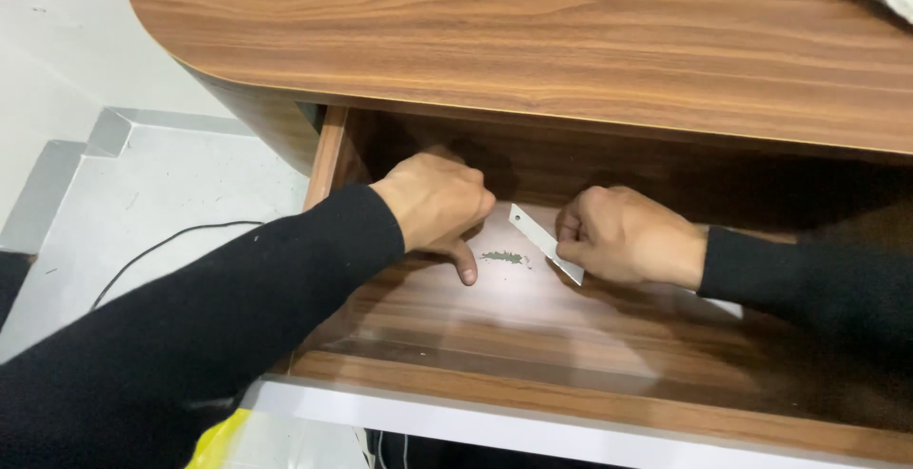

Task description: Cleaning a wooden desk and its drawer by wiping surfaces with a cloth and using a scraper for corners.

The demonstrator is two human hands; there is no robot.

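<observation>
Fingers of the right hand (623, 238) pinch a thin white strip (544, 241), tilted, its lower end on the drawer floor (533, 322). Left hand (436, 201) is curled — thumb pressed to the wood just beside small green crumbs (503, 257). Wooden tabletop (533, 41) overhangs both.

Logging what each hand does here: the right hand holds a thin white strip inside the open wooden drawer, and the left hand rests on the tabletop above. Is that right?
Not quite. In the head view the left hand is not on the tabletop; it is down inside the open wooden drawer, thumb pressed to its floor beside a small greenish speck. The right hand does hold the thin white strip.
</observation>
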